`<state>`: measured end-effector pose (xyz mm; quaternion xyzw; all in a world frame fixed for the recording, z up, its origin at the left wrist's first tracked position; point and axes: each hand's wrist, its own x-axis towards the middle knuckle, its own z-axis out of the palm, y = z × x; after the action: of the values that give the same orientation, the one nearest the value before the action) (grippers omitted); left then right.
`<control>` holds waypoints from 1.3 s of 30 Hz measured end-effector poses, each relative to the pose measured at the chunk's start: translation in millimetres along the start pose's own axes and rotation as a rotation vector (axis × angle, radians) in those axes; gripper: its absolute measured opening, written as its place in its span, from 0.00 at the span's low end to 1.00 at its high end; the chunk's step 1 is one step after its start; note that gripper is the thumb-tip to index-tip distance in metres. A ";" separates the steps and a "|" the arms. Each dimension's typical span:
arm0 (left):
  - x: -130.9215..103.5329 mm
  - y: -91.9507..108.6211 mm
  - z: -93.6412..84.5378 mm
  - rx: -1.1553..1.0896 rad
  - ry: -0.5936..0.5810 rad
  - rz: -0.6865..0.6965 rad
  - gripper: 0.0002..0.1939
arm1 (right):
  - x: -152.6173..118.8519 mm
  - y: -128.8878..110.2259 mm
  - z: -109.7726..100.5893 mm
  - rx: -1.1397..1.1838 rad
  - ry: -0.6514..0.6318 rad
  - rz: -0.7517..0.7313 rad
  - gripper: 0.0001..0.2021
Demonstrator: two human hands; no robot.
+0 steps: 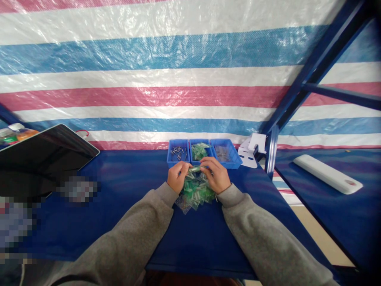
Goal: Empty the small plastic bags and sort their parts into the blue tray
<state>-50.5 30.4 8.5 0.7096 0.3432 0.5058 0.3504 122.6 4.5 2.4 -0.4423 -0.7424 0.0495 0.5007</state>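
My left hand (pixel 177 177) and my right hand (pixel 217 174) are close together, fingers closed on the two ends of a small clear plastic bag (pixel 195 169) with a green tint. What is inside the bag is too small to make out. Beneath the hands lies a pile of small green-tinted plastic bags (pixel 196 194), partly hidden by them. Just beyond stand three blue bins in a row: the left bin (pixel 169 159) holds small metal pieces, the middle bin (pixel 190 143) green-tinted bags, and the right bin (pixel 239 162) clear bags.
White cut-out pieces (pixel 249 157) lie right of the bins by a blue metal post (pixel 270 153). A black-screened panel (pixel 44 159) is at the left of the blue table (pixel 125 178). A long white object (pixel 327 174) lies on the right-hand table. Striped sheeting (pixel 149 95) hangs behind.
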 end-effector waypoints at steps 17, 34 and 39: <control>2.6 1.5 3.7 -0.314 -0.085 -0.238 0.14 | -0.8 0.3 -1.4 0.028 0.003 -0.037 0.13; 1.1 -9.0 2.0 -0.123 -0.068 -0.104 0.14 | -3.1 1.3 1.8 0.076 -0.001 0.173 0.09; 2.1 -4.9 2.4 -0.230 -0.043 -0.159 0.17 | -0.3 -4.8 -3.4 0.123 0.025 0.110 0.14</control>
<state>-48.3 34.3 4.7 0.6460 0.3306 0.4971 0.4756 122.5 0.1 6.3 -0.4514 -0.7062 0.1171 0.5327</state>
